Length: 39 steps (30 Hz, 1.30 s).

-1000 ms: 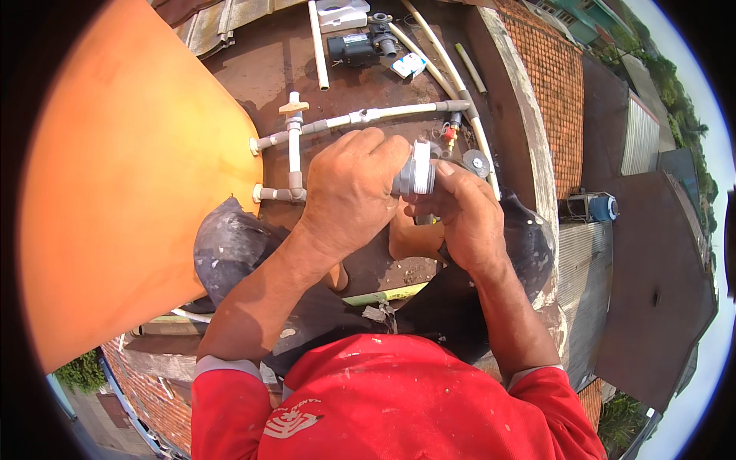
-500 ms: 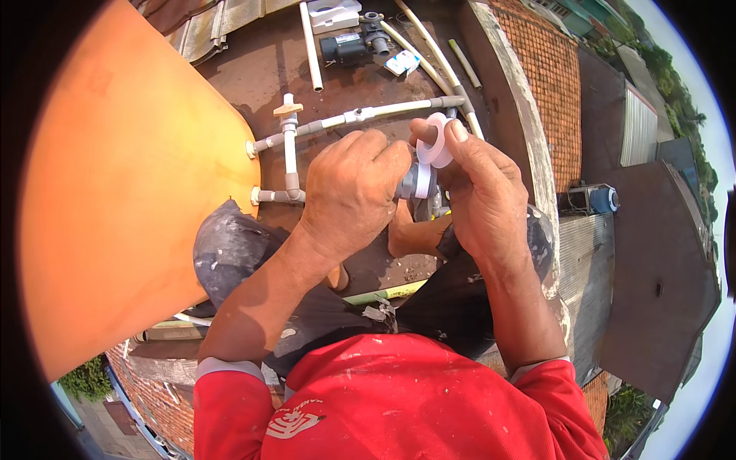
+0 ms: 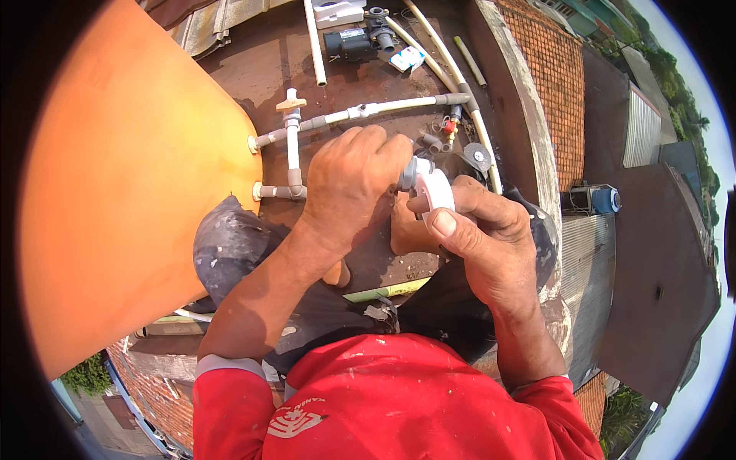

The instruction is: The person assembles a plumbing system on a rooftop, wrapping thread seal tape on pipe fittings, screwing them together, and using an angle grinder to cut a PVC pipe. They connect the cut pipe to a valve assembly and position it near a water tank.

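Observation:
My left hand (image 3: 349, 184) is closed around a grey pipe fitting (image 3: 406, 178), most of which its fingers hide. White thread seal tape (image 3: 421, 165) is wrapped on the fitting's right end. Close against that end is the roll of thread seal tape (image 3: 438, 190), gripped by my right hand (image 3: 494, 238). One finger goes toward the roll's centre, and the thumb lies along its near side. Both hands are raised in front of my knees.
An orange tank (image 3: 138, 192) fills the left side, joined to white pipes (image 3: 337, 118) with a tan-handled valve (image 3: 291, 104). Beyond my hands lie a red-handled valve (image 3: 448, 127), a round disc (image 3: 477, 157) and a black pump (image 3: 349, 44). A low wall (image 3: 529, 107) runs along the right.
My right hand has brought the tape roll from above the fitting down to its near right side. My left hand keeps its hold on the fitting, nearly in place.

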Each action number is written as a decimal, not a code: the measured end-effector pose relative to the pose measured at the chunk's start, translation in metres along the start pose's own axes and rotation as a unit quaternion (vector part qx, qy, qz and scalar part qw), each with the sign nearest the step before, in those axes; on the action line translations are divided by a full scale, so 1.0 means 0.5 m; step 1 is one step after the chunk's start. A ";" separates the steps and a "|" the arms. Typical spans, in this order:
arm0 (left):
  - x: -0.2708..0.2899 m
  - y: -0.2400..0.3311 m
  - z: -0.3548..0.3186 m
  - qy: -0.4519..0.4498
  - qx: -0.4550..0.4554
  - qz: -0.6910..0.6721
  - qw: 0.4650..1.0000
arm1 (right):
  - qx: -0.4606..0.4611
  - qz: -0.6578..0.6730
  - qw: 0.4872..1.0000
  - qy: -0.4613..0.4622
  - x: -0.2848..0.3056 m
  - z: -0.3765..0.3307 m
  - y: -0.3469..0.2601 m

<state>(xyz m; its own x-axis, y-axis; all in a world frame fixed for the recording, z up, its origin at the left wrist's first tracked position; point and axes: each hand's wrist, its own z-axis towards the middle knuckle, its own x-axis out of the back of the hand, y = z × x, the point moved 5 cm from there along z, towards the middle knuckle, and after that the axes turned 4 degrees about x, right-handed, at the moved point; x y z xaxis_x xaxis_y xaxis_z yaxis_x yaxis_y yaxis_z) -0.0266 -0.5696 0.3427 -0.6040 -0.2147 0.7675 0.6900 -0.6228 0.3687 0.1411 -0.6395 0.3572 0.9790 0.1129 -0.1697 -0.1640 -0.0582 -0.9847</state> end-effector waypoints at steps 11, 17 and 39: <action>0.028 -0.005 0.003 0.071 -0.004 -0.024 0.997 | -0.095 0.128 0.987 0.037 0.016 0.081 0.095; 0.011 -0.030 0.003 0.047 0.010 0.009 0.999 | -0.108 -0.025 0.992 -0.061 -0.017 -0.028 0.049; 0.002 -0.022 0.002 0.049 0.004 0.006 0.999 | -0.050 -0.098 0.991 -0.070 -0.015 -0.015 0.001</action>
<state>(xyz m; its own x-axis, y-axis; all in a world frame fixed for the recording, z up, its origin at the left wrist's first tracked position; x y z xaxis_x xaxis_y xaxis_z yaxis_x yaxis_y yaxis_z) -0.0344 -0.5624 0.3401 -0.6311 -0.2960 0.7170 0.7006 -0.6142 0.3632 0.1346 -0.6478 0.3584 0.9636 0.2671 0.0146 0.0482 -0.1197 -0.9916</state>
